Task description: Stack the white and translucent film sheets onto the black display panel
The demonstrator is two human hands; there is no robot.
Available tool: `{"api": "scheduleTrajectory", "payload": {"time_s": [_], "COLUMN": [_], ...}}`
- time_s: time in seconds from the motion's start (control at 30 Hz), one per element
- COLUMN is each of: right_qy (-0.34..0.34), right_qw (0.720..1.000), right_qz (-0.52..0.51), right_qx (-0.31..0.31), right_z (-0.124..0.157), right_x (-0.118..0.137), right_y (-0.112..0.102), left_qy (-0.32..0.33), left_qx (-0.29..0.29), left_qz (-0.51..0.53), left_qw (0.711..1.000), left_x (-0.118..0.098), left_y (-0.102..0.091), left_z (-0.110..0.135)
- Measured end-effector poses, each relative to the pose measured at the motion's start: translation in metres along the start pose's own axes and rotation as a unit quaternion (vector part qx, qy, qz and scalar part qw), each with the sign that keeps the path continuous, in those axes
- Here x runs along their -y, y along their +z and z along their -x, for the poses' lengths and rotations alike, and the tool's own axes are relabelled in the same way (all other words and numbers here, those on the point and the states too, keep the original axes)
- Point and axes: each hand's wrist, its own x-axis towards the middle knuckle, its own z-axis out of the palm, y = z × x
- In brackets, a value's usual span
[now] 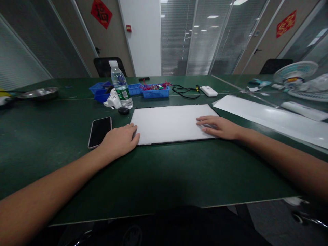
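Observation:
A flat white rectangular panel [169, 123] with a thin dark edge lies on the green table in front of me. My left hand [121, 139] rests at its left edge, with the fingertips on the corner area and the thumb apart from the fingers. On the panel's right side my right hand [217, 127] lies flat, palm down, its fingers slightly spread. Neither hand is closed round anything. Just beyond my left wrist is a phone [100, 131] with a dark screen, its lower corner close to the wrist.
Behind the panel stand a water bottle [121, 85], a black mouse [123, 110], crumpled white tissue [113, 99], a blue bin [155, 93] of red wires, a black cable [186, 91] and a white box [208, 91]. White sheets [271, 118] lie right; a metal pan [41, 93] left.

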Motion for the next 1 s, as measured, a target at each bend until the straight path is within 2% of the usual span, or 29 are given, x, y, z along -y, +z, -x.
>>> {"api": "scheduleTrajectory", "payload": {"time_s": [0.37,0.47,0.53,0.67,0.7,0.77,0.8,0.87,1.0], "right_qy": [-0.011,-0.017,-0.003,0.096,0.138,0.278,0.320,0.382,0.436], "right_qw": [1.000,0.999,0.998,0.978,0.971,0.937,0.923,0.902,0.882], "right_qz": [-0.021,-0.023,0.007,0.134,0.161,0.198,0.201,0.194,0.178], "right_qx": [-0.004,-0.030,-0.070,-0.128,-0.110,-0.078,-0.071,-0.048,-0.016], "right_z": [0.001,0.001,0.005,0.023,0.030,0.044,0.050,0.059,0.065], "right_x": [-0.002,-0.013,-0.031,-0.088,-0.103,-0.129,-0.139,-0.154,-0.163], "right_y": [0.001,-0.002,-0.008,-0.029,-0.035,-0.044,-0.047,-0.050,-0.050], "left_qy": [0.006,0.014,0.013,0.016,0.018,0.019,0.018,0.016,0.017], "left_qx": [0.017,0.017,0.016,0.013,0.013,0.013,0.015,0.016,0.014], "left_qz": [-0.006,-0.010,-0.013,-0.012,-0.013,-0.016,-0.019,-0.023,-0.018], "left_qw": [1.000,1.000,1.000,1.000,1.000,1.000,1.000,0.999,1.000], "left_x": [-0.001,-0.001,0.000,0.002,0.002,0.002,0.003,0.003,0.005], "left_y": [-0.002,-0.002,-0.001,0.001,0.001,0.002,0.002,0.003,0.004], "left_z": [0.000,0.000,-0.001,-0.001,-0.001,-0.001,-0.001,-0.001,-0.001]}}
